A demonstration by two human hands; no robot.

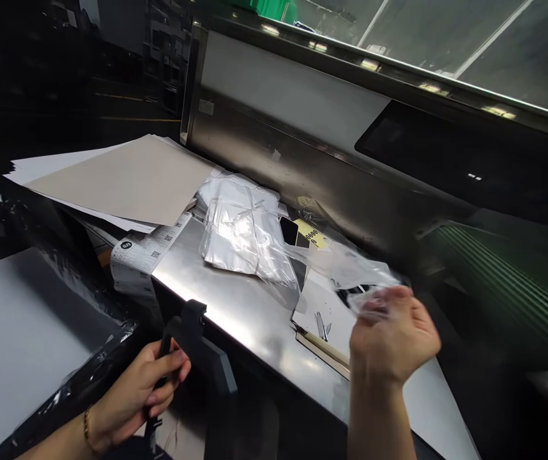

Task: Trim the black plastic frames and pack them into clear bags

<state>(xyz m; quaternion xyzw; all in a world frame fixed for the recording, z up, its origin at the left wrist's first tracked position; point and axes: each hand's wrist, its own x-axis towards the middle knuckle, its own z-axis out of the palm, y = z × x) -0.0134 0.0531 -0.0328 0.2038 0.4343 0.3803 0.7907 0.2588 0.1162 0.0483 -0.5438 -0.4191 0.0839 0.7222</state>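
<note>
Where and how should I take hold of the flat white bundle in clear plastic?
Probably grip the flat white bundle by its near edge, from your side: that edge faces the front of the shiny metal bench, while a large beige sheet lies close on its left.

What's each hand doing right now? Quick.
Left hand: closed on a slim black piece; exactly what it is, can't tell.
Right hand: closed, holding clear plastic film.

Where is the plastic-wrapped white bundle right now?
In the head view, the plastic-wrapped bundle lies near the middle on the metal tabletop, right of the large sheet stack and left of the right hand.
</note>
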